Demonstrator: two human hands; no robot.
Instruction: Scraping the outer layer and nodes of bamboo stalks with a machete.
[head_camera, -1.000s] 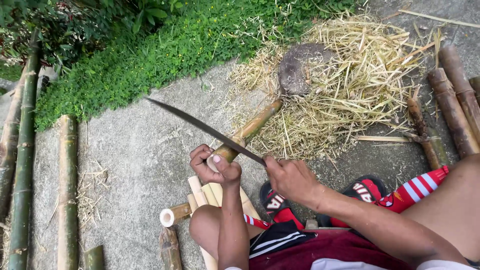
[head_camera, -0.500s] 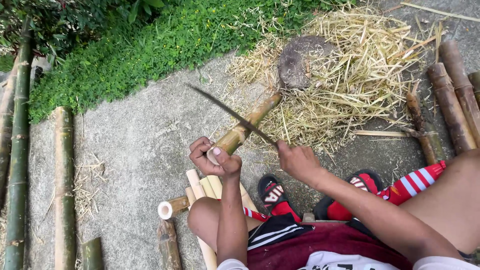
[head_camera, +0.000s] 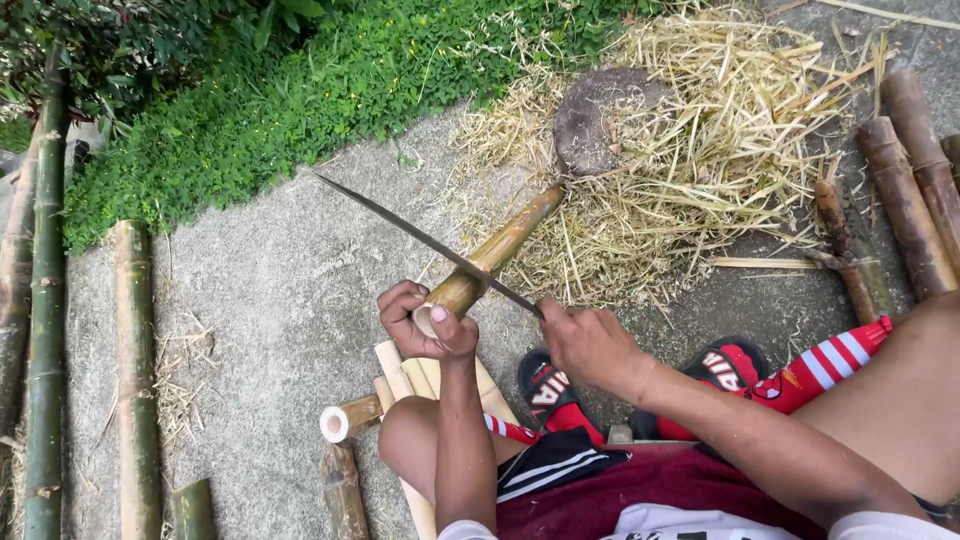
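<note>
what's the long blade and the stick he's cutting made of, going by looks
Long blade: looks like metal, dull dark grey, thin and straight, probably steel; its handle is hidden in the right hand.
Stick gripped by the left hand: seems to be bamboo, a yellow-green glossy tube with a pale cut end.

Bamboo work on a concrete slab

A short bamboo piece (head_camera: 495, 258) slants mid-slab, a long blade (head_camera: 425, 243) across it. Beyond its far end: straw pile (head_camera: 700, 150) and stone (head_camera: 600, 120). Left: long poles (head_camera: 135, 380). Right: thicker stalks (head_camera: 905, 190). Near end: cut offcuts (head_camera: 350, 418)
</note>
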